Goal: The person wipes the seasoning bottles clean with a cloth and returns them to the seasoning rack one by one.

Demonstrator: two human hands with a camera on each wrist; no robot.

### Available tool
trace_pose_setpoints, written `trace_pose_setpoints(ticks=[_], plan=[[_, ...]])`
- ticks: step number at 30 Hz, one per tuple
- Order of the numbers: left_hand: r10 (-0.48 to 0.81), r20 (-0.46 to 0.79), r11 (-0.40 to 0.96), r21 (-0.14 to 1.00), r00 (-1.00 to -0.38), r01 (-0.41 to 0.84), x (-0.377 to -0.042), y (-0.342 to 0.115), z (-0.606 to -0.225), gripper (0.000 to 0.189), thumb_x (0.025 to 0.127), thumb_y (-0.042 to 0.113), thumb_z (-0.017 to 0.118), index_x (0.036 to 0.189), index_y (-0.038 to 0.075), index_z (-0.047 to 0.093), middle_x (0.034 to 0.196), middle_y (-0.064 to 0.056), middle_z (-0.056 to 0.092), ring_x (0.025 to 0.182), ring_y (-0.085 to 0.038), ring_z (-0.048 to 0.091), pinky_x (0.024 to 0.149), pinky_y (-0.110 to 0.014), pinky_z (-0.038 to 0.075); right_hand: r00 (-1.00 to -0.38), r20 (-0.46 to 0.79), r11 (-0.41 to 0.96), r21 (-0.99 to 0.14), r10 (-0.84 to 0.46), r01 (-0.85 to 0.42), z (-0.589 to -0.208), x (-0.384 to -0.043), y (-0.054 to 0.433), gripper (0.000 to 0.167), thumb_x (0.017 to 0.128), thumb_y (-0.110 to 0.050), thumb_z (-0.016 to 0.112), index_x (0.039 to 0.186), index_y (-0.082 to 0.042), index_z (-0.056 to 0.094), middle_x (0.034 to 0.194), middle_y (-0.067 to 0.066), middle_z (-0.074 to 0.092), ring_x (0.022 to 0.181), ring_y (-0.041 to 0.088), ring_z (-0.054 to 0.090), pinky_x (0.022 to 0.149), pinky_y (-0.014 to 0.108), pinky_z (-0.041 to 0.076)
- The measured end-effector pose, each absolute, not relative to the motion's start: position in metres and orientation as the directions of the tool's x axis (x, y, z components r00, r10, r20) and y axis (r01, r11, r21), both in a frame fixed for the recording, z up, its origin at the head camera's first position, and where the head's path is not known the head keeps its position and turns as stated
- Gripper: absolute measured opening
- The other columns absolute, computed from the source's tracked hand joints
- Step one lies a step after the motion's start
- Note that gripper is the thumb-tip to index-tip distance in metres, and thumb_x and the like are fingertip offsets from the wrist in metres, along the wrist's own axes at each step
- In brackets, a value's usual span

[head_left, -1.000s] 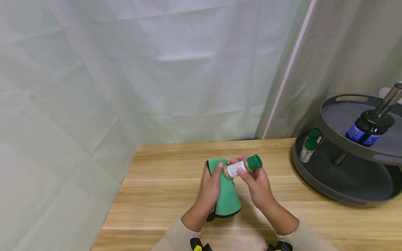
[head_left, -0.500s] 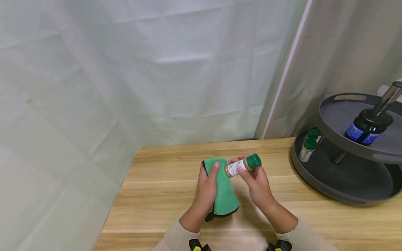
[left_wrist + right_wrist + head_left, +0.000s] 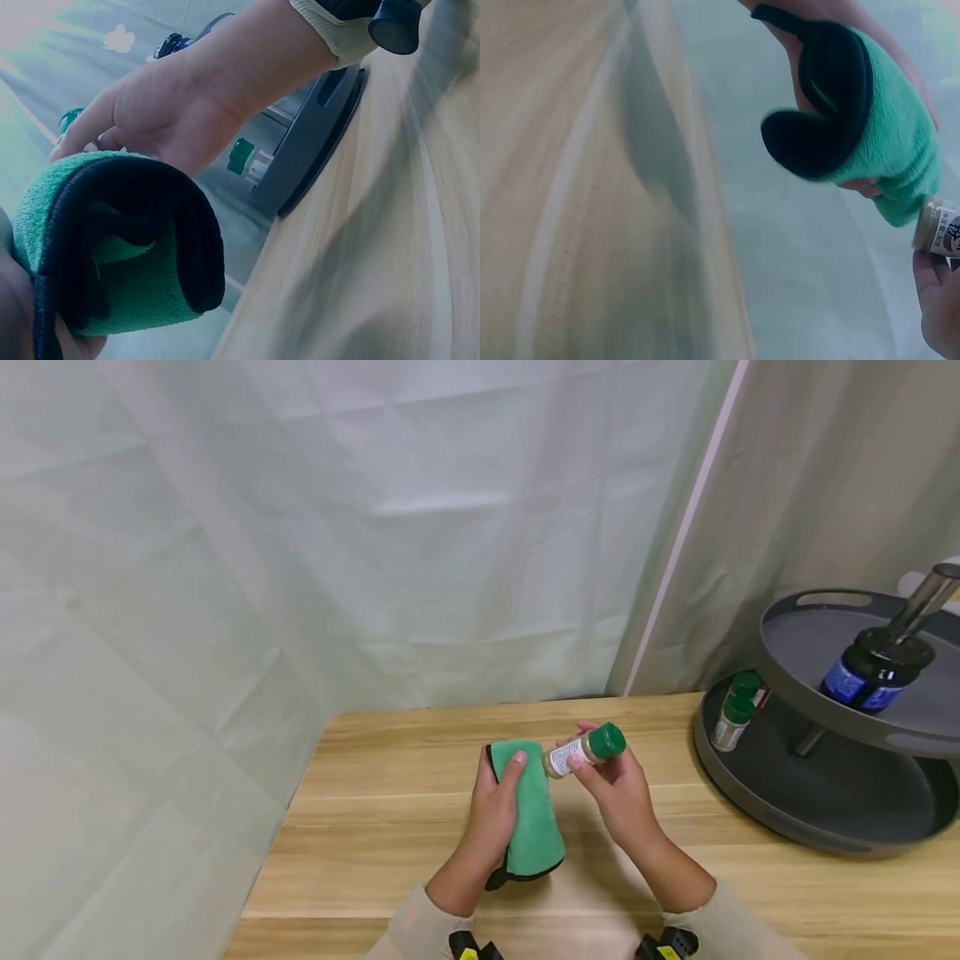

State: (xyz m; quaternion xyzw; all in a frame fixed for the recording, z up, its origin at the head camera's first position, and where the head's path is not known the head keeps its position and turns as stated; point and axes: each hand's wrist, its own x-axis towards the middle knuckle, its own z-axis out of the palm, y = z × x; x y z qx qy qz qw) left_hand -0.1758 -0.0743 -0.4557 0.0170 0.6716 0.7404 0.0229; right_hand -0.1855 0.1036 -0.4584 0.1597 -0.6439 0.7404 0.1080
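Observation:
My left hand [image 3: 492, 810] grips a folded green cloth [image 3: 534, 818] with black edging, thumb along its top face. In the left wrist view the cloth [image 3: 127, 300] curls over into a loose roll. A small spice jar [image 3: 564, 758] with a green cap and white label is pinched in my right hand [image 3: 622, 793], tilted with its cap up and to the right. The jar's base points at the cloth's upper right edge; in the right wrist view the jar [image 3: 934, 225] sits right at the cloth's end. Both hands are raised over the wooden table.
At the right stands a dark grey two-tier round tray [image 3: 825, 835]. Its lower tier holds green-capped spice jars [image 3: 731, 724]; on the upper tier is a dark bottle with a blue label [image 3: 862, 681]. Behind the wooden table [image 3: 375, 843] hangs a pale curtain [image 3: 450, 527].
The spice jar has shifted slightly right, away from the left thumb, and its base has drawn back toward the cloth's edge. The left hand with the cloth has moved slightly left.

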Motion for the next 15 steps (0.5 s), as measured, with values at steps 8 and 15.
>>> trace_pose_setpoints(ticks=[8, 15], plan=[[0.027, 0.010, 0.039, 0.999, -1.000, 0.011, -0.182, -0.083, -0.449, 0.028, 0.106, 0.030, 0.047, 0.129, 0.015, 0.040, 0.105, -0.009, 0.049, 0.088, -0.020, 0.055, 0.078, -0.034, 0.050, -0.901, 0.435, -0.187, -0.884, 0.007, -0.428, -0.449, -0.191, 0.117, 0.044, 0.093, 0.009, 0.065, 0.131, -0.003, 0.047, 0.118, 0.000, 0.070, 0.109, 0.011, 0.070, 0.092, 0.020, 0.055], [-0.025, 0.032, 0.100, 0.995, -0.999, 0.030, -0.188, -0.102, -0.436, 0.037, 0.105, 0.038, 0.053, 0.135, 0.020, 0.044, 0.112, -0.009, 0.055, 0.092, -0.020, 0.057, 0.078, -0.034, 0.051, -0.854, 0.519, -0.085, -0.850, 0.034, -0.520, -0.445, -0.198, 0.143, 0.045, 0.091, 0.013, 0.064, 0.131, 0.007, 0.047, 0.119, -0.001, 0.071, 0.111, 0.011, 0.068, 0.097, 0.019, 0.051]])
